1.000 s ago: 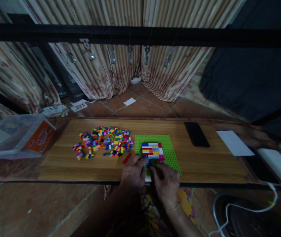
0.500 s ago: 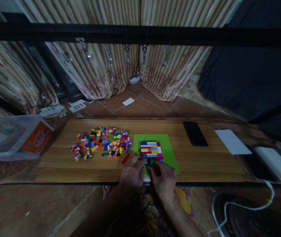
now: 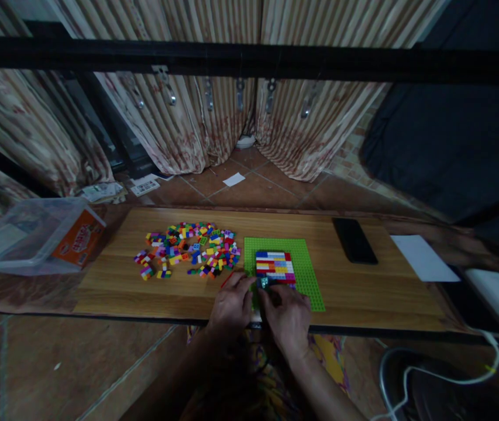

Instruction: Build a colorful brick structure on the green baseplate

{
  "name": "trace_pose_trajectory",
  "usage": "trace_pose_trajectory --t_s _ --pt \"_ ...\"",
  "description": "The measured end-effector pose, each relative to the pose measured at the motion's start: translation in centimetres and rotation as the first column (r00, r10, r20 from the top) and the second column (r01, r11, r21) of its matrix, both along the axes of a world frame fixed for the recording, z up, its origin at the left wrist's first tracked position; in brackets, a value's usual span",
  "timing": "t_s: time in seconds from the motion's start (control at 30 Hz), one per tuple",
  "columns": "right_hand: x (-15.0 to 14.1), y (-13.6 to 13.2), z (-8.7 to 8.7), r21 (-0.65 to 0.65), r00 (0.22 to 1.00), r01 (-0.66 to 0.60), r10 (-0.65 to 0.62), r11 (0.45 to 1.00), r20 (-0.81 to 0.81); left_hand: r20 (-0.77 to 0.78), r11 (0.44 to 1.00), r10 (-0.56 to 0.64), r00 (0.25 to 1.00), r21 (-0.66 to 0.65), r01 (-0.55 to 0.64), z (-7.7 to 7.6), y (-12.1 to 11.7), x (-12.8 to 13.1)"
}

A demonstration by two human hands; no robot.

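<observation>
I have a long wooden table (image 3: 381,289) before me, its pale grain running from side to side. Loose coloured bricks (image 3: 210,252) lie spread over its left part, a red strip (image 3: 227,280) nearer me, partly hidden. A green baseplate (image 3: 307,275) lies right of them, a black phone (image 3: 355,240) beyond it.

Green piece (image 3: 264,283) between the hands (image 3: 230,301) (image 3: 288,316) now turned, paler face showing

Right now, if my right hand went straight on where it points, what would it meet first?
Probably the small greenish brick between your right hand and left hand, though depth is unclear.
</observation>
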State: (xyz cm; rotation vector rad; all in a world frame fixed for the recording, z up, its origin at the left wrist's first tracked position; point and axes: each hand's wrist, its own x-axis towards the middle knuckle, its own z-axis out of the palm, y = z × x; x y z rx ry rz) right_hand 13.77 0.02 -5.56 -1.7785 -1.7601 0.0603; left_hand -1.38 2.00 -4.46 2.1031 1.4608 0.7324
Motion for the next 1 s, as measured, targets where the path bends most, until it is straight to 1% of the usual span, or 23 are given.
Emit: trace_pose_trajectory --t_s 0.17,0.27,0.47,0.63,0.8,1.0 --pt "-0.3 0.6 0.3 -0.057 0.997 0.03 -0.026 0.998 0.068 0.003 0.999 -0.029 1.0 0.028 0.029 -0.1 0.3 0.3" --pt "-0.1 0.4 0.3 -0.07 0.998 0.031 -0.027 0.997 0.055 -0.002 0.997 -0.042 0.999 0.058 0.042 -0.3 0.3 0.6" --pt "1.6 -0.9 0.2 -0.082 0.996 -0.015 0.008 0.997 -0.093 -0.01 0.998 -0.025 1.0 0.064 0.025 -0.7 0.4 0.8" --pt "3.1 -1.1 0.4 -0.09 0.974 0.017 -0.037 0.996 -0.224 -0.026 0.997 0.016 1.0 0.073 -0.014 -0.5 0.5 1.0" --pt "3.8 -0.9 0.7 -0.153 0.928 0.034 -0.089 0.988 -0.363 -0.025 0.993 0.003 1.0 0.118 0.0 -0.1 0.9 1.3" --pt "4.0 -1.0 0.8 -0.17 0.909 0.017 -0.086 0.985 -0.408 -0.024 0.982 -0.017 1.0 0.188 0.021 -0.4 1.3 1.7"
